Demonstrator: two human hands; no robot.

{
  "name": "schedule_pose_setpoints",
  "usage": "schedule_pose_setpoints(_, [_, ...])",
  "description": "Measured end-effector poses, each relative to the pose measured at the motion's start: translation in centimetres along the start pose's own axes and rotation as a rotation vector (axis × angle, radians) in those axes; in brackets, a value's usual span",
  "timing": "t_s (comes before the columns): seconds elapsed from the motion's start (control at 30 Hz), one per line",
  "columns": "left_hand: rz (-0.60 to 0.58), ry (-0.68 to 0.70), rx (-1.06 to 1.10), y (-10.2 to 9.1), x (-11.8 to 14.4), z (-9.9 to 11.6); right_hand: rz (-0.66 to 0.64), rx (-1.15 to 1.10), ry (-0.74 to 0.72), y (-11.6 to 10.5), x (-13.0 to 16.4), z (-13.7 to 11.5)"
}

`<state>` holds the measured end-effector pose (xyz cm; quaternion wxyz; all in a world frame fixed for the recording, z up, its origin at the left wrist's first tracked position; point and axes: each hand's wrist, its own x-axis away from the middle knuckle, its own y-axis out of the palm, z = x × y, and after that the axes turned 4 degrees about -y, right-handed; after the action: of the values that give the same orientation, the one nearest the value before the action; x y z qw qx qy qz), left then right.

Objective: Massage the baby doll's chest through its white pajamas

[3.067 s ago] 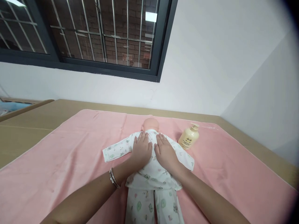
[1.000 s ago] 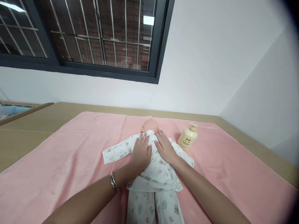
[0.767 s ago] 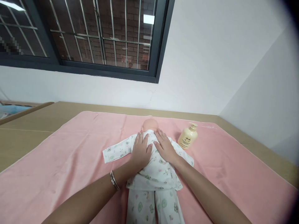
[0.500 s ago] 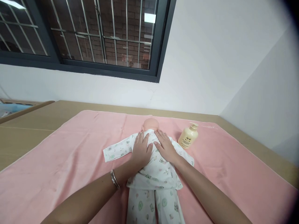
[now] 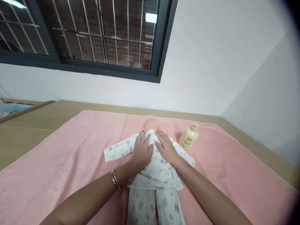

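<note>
On the pink fleece blanket (image 5: 58, 162) that covers the tan wooden tabletop (image 5: 28, 131), a baby doll in white pyjamas printed with small green and pink figures (image 5: 153, 175) lies face down along the middle, its bare peach-coloured head (image 5: 151, 125) pointing toward the white wall and its legs running off the near edge of the view. Taking the doll as the landmark, both hands lie flat upon its upper back, just below the head. The left hand (image 5: 142, 150) covers the doll's left shoulder blade, fingers spread and straight, gripping nothing; a thin silver bangle (image 5: 114, 179) circles that wrist, nearer the viewer than the doll's waist. The right hand (image 5: 166, 148) sits beside it on the other shoulder blade, likewise flat with fingers loosely fanned, its fingertips nearly at the doll's neck. The two hands almost touch over the spine. Laid palm-down this way, they seem to press or stroke the cloth rather than lift anything, and the prone pose leaves the back open to them. One pyjama sleeve (image 5: 118, 150) stretches out flat to the doll's left, keeping the arm clear of the hands. To the doll's right, level with its shoulder and apart from it, stands a cream plastic pump bottle with a dark label (image 5: 188, 137), leaning a little, within easy reach of the right hand. Beyond the doll's head, high on the wall, is a dark-framed barred window (image 5: 105, 34).
</note>
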<state>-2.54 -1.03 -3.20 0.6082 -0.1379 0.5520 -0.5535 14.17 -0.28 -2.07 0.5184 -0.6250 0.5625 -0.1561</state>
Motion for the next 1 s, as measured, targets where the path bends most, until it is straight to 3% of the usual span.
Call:
schedule_pose_setpoints(0.13, [-0.108, 0.085, 0.044, -0.7, -0.4, 0.2, 0.017, 0.013, 0.167, 0.4, 0.5, -1.6])
schedule_pose_setpoints(0.3, [-0.209, -0.129, 0.145, -0.6, -2.6, -1.2, -0.003, 0.111, 0.182, 1.0, 2.2, -4.6])
schedule_pose_setpoints(0.53, [-0.339, -0.337, 0.157, -0.6, -5.2, -2.2, -0.053, 0.214, -0.073, 1.1, 4.8, -8.5])
schedule_pose_setpoints(0.63, [-0.33, -0.304, 0.144, -0.8, -4.5, -1.6, -0.071, 0.144, -0.052, 0.7, 4.1, -7.6])
schedule_pose_setpoints(0.77, [-0.201, -0.166, 0.064, -1.2, -2.5, -0.1, -0.037, 0.078, 0.081, -0.1, 1.1, -3.9])
schedule_pose_setpoints(0.9, [-0.147, -0.052, -0.006, -1.1, -0.6, 0.8, -0.045, 0.122, 0.232, -0.8, -1.0, -0.4])
schedule_pose_setpoints(1.0, [-0.131, 0.057, -0.023, -0.9, 0.5, 0.9, -0.036, 0.177, 0.295, -0.9, -1.2, 0.6])
